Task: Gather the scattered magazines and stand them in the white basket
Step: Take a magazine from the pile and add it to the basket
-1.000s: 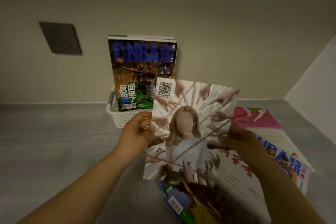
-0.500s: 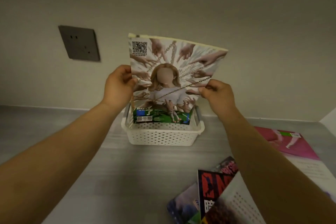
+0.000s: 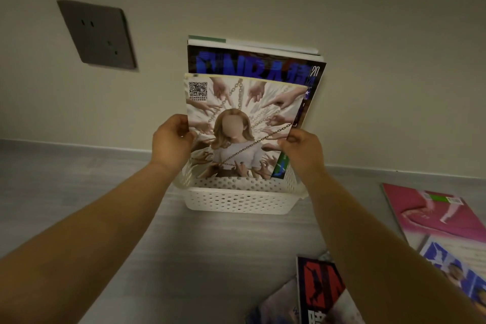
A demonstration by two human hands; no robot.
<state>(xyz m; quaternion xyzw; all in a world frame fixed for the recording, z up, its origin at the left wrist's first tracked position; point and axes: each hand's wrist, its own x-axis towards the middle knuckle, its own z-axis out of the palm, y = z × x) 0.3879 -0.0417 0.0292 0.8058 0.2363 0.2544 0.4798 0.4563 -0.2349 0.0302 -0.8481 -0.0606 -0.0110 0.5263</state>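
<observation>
We look down at a pale grey floor (image 3: 215, 252) with a faint wood-grain pattern running across it. It meets a plain cream wall (image 3: 342, 2) that fills the upper half of our view. Along the join runs a low skirting strip (image 3: 79, 145) in a light grey tone. On the wall to our left sits a dark grey socket plate (image 3: 96, 34), square, with small slots, and it appears tilted because of the wide lens. The light is dim and warm, brighter on the wall's upper right and fading toward the lower corners.
</observation>
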